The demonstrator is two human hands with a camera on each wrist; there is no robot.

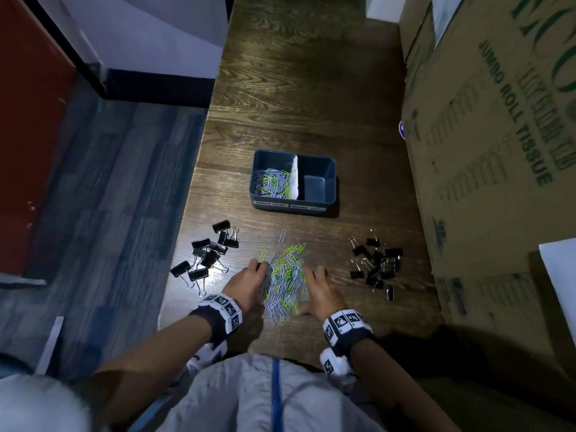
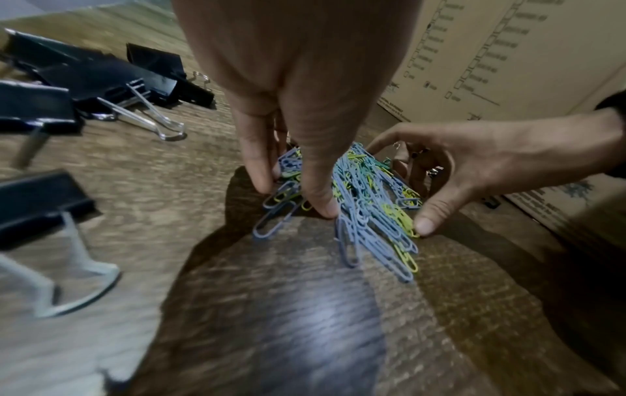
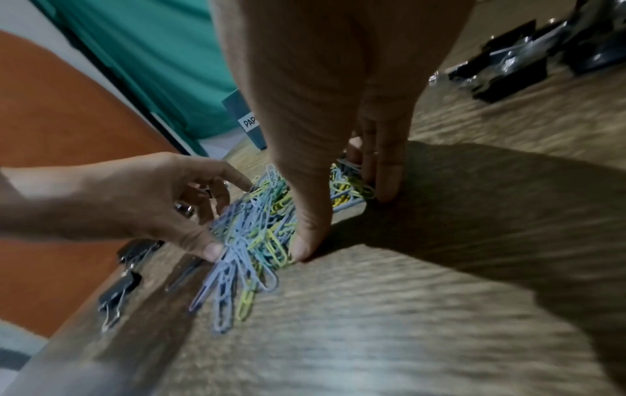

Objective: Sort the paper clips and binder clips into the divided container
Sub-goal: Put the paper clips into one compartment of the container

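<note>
A heap of blue, yellow and green paper clips (image 1: 285,275) (image 2: 369,203) (image 3: 257,222) lies on the wooden table between my hands. My left hand (image 1: 249,282) (image 2: 294,198) presses its fingertips down against the heap's left side. Facing it, my right hand (image 1: 321,288) (image 3: 345,222) brackets the right side with thumb and fingers on the table. The dark blue divided container (image 1: 294,155) stands behind; its left compartment holds paper clips (image 1: 271,182), its right one is bare. Large black binder clips (image 1: 208,254) lie to the left, small black binder clips (image 1: 377,263) to the right.
Cardboard boxes (image 1: 498,151) wall off the table's right side. The table's left edge (image 1: 190,213) drops to the floor just beyond the large binder clips. A white divider (image 1: 294,177) splits the container, with labels on its front wall.
</note>
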